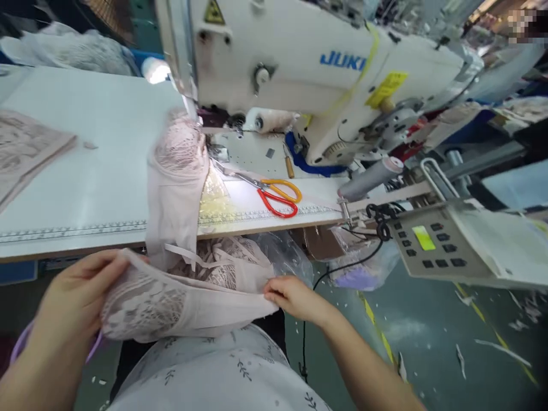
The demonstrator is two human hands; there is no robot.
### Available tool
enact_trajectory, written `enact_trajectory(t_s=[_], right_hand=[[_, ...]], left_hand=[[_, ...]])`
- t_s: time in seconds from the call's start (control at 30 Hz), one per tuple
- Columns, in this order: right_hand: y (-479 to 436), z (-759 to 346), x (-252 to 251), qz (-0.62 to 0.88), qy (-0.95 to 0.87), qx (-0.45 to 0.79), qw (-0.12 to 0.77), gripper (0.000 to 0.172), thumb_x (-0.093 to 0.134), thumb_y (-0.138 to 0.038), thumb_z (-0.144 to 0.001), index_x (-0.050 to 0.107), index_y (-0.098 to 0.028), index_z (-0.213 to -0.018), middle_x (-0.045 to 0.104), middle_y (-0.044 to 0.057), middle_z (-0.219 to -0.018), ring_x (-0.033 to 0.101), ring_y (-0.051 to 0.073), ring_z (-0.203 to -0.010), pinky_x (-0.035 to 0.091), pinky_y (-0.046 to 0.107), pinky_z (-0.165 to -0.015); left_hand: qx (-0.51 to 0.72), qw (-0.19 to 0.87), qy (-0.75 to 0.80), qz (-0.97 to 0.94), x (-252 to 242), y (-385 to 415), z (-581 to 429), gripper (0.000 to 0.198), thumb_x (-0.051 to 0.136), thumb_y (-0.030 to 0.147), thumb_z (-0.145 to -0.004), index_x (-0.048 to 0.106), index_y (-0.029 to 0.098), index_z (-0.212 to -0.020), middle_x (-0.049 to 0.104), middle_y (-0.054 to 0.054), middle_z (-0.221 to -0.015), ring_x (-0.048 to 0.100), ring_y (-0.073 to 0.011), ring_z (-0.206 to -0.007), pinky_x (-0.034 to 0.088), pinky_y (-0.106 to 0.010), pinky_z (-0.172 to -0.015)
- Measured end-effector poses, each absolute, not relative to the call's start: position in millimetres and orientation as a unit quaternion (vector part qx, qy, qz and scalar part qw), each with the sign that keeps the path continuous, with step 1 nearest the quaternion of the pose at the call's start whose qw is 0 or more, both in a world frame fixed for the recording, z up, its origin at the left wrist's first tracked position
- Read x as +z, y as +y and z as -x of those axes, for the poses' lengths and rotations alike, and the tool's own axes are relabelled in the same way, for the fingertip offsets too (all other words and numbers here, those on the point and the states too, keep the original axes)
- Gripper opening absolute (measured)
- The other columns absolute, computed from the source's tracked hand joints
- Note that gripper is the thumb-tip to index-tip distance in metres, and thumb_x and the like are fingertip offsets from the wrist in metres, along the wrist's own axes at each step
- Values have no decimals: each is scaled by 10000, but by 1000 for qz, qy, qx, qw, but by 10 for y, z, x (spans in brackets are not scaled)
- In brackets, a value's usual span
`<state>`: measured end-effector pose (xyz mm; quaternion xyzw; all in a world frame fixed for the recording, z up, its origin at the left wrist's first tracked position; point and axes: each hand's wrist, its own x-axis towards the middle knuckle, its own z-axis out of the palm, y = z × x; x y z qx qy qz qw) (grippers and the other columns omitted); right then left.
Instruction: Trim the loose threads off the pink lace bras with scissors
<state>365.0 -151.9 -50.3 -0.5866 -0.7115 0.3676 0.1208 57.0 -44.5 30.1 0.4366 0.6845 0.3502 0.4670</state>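
Forearms outstretched over floral-print lap [214, 374], left hand [79, 297] clasping and right hand [293, 297] pinching opposite ends of pink lace piece [171, 305], stretched flat just below sewing table [85, 188] front edge.

A white JUKI sewing machine [299, 63] is set on a white table [85, 171], w/ a yellow label [387, 88] stuck on its arm. Scissors [276, 197] w/ orange & red handles are laid flat on the table in front of the machine base; a small screwdriver [289, 165] is laid just behind them. A ruler strip [72, 232] is fixed along the table's front edge. A folded lace piece [21, 151] is laid at the table's far left. At right, a control panel [428, 242] w/ a lit green display [423, 237] is mounted near a grey cylinder [370, 178]. A clear plastic bag [291, 260] is seen under the table. The floor [428, 342] is marked w/ a yellow line [377, 331] & littered w/ scraps.
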Motion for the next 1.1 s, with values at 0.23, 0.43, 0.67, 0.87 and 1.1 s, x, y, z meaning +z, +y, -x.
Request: enact_trajectory(t_s=[0.23,0.43,0.67,0.87,1.1], right_hand=[[-1005,-4061,9,641,-737,82,199,286,423,-290,-905,660,-141,-964,706,130,-948,652,238,-892,500,349,-803],[-182,-4242,137,695,-718,5,41,339,488,-163,-772,625,-78,-1070,660,187,-1095,608,312,-1013,470,417,-881],[-320,-4102,232,691,-722,21,21,210,533,-211,-692,593,-150,-884,653,122,-873,620,252,-759,479,330,-625],[-834,-3474,258,544,-739,349,191,341,468,-539,-820,486,-199,-814,469,-7,-665,438,143,-576,375,256,-513],[-870,-3183,53,469,-776,405,119,636,285,-842,-711,340,-209,-686,389,-14,-684,330,134,-578,302,269,-525]], left_hand=[[319,582,539,-519,279,-368,-823,148,696,293,-687,697,145,-694,668,-1,-645,571,-123,-605,444,-192,-552],[242,629,482,-559,288,-323,-853,255,587,382,-756,649,137,-728,516,28,-552,437,-87,-474,360,-200,-458],[236,612,463,-596,305,-333,-863,264,540,364,-755,565,138,-623,405,48,-517,383,-77,-467,332,-188,-440],[230,640,446,-582,262,-319,-922,233,555,365,-734,574,143,-664,424,42,-551,438,-96,-493,436,-196,-461],[219,646,460,-569,239,-297,-953,242,569,377,-717,560,146,-646,388,50,-519,409,-93,-467,447,-202,-444]])
